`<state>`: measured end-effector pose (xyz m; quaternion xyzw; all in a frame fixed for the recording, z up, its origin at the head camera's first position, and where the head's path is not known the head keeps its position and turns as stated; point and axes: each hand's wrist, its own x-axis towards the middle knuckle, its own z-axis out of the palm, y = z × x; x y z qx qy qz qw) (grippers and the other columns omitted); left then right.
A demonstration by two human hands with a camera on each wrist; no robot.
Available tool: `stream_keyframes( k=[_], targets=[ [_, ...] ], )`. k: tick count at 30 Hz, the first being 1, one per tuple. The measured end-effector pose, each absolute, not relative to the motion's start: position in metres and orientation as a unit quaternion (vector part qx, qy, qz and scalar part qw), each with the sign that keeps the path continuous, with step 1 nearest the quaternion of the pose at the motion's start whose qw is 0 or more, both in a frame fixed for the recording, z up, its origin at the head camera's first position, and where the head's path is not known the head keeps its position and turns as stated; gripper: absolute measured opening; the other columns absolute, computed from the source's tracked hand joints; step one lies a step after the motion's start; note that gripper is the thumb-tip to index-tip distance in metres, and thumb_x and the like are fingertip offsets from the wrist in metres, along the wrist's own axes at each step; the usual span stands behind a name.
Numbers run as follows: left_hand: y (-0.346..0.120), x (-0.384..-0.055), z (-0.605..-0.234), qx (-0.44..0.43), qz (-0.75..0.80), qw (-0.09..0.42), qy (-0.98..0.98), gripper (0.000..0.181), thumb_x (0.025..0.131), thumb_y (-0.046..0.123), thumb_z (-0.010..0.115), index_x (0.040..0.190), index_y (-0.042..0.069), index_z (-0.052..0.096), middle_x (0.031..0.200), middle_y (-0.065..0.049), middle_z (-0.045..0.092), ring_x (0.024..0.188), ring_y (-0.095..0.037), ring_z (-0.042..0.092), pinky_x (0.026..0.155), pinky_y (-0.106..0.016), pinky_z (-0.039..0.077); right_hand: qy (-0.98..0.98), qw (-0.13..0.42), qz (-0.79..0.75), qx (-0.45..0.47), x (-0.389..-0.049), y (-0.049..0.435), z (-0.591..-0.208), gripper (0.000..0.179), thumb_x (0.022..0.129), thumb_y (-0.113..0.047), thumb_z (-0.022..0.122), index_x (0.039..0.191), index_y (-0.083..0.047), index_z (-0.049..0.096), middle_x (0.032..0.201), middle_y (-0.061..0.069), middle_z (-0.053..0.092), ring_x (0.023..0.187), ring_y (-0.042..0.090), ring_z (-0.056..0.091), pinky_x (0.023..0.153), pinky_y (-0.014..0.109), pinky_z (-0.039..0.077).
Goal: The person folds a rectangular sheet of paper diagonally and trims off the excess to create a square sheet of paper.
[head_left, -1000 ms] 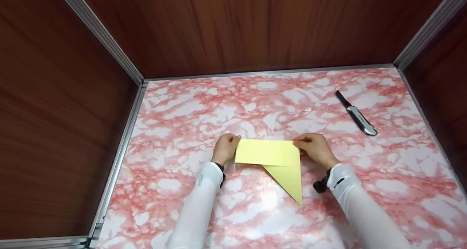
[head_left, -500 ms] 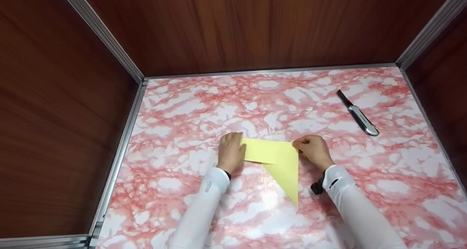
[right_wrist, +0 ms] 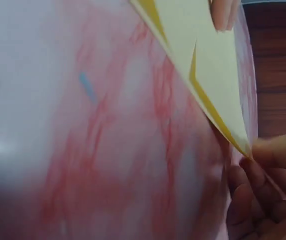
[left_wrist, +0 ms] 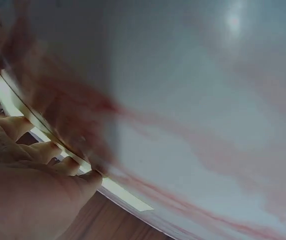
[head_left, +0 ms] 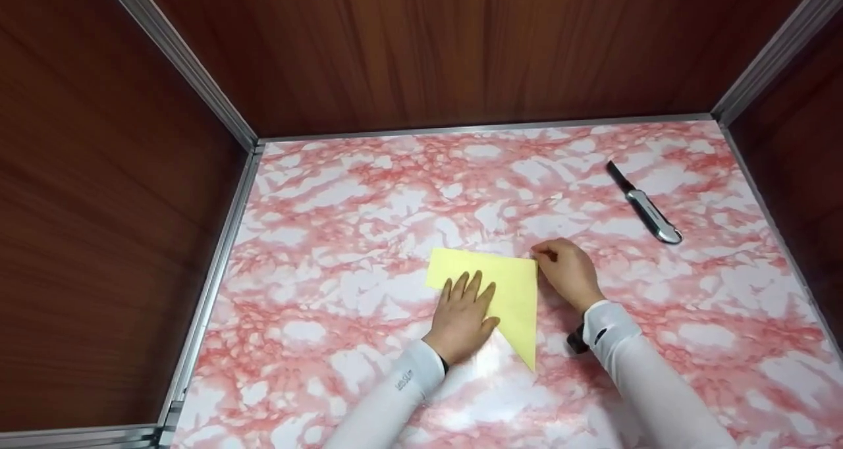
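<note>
A folded sheet of yellow paper (head_left: 514, 304) lies on the table, with a straight far edge and a pointed flap toward the person. Across its lower left part my left hand (head_left: 464, 317) rests palm down, fingers spread. In the left wrist view the fingertips of the left hand (left_wrist: 38, 175) touch the paper (left_wrist: 128, 195), which shows as a thin strip. My right hand (head_left: 568, 271) is at the far right corner. The right wrist view has the right hand (right_wrist: 268, 185) pinching that corner of the paper (right_wrist: 213, 75) between thumb and finger; folded layers show along the edge.
A utility knife (head_left: 649, 215) with a black blade end and silver-and-black handle lies at the right of the table. The red-and-white marbled table (head_left: 316, 238) is bordered by metal rails (head_left: 487, 130) and dark wooden panels (head_left: 461, 54).
My left hand has let go of the paper's left edge and moved right and nearer, now flat on the paper. The right hand stays at the far right corner.
</note>
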<state>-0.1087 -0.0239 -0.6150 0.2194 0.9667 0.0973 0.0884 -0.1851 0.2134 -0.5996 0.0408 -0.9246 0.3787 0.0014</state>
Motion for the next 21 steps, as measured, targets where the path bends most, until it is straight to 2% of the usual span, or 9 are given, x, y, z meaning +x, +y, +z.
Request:
stream_keyframes(
  k=[4,8,12,17,21],
  targets=[
    [-0.023,-0.11,-0.613,0.215,0.089,0.09,0.968,0.064,0.105,0.053,0.048,0.16,0.023,0.038,0.168,-0.009,0.024,0.155,-0.032,0.017,0.122,-0.058,0.009,-0.936,0.049,0.287,0.2,-0.181,0.218,-0.598,0.029,0.092,0.001,0.063,0.117,-0.004,0.077,0.118,0.013,0.073,0.114,0.034,0.063,0.099,0.053,0.048],
    [-0.023,-0.112,-0.611,0.21,0.076,0.089,0.971,0.063,0.105,0.053,0.047,0.159,0.023,0.04,0.168,-0.007,0.024,0.155,-0.031,0.018,0.121,-0.061,0.007,-0.916,0.04,0.2,0.345,-0.174,0.22,-0.6,0.034,0.092,0.0,0.064,0.124,-0.003,0.074,0.134,0.013,0.066,0.129,0.037,0.057,0.104,0.057,0.045],
    [-0.024,-0.116,-0.61,0.21,0.059,0.089,0.972,0.064,0.105,0.055,0.044,0.16,0.022,0.039,0.169,-0.006,0.023,0.155,-0.03,0.016,0.122,-0.06,0.005,-0.911,0.034,0.151,0.381,-0.164,0.223,-0.605,0.034,0.095,-0.005,0.066,0.129,-0.003,0.071,0.141,0.014,0.062,0.136,0.037,0.051,0.105,0.058,0.044],
    [-0.024,-0.12,-0.61,0.213,0.036,0.098,0.972,0.067,0.107,0.051,0.041,0.163,0.015,0.031,0.169,-0.006,0.02,0.157,-0.027,0.011,0.124,-0.053,0.004,-0.91,0.055,0.132,0.389,-0.157,0.221,-0.607,0.036,0.093,-0.006,0.069,0.129,-0.001,0.07,0.139,0.015,0.063,0.135,0.037,0.053,0.106,0.055,0.044],
    [-0.023,-0.125,-0.609,0.212,0.028,0.096,0.972,0.065,0.109,0.046,0.038,0.162,0.011,0.031,0.169,-0.008,0.022,0.157,-0.026,0.011,0.124,-0.05,0.003,-0.912,0.068,0.124,0.386,-0.15,0.218,-0.609,0.036,0.092,-0.008,0.07,0.127,-0.002,0.071,0.138,0.015,0.064,0.134,0.036,0.054,0.107,0.053,0.043]
  ],
)
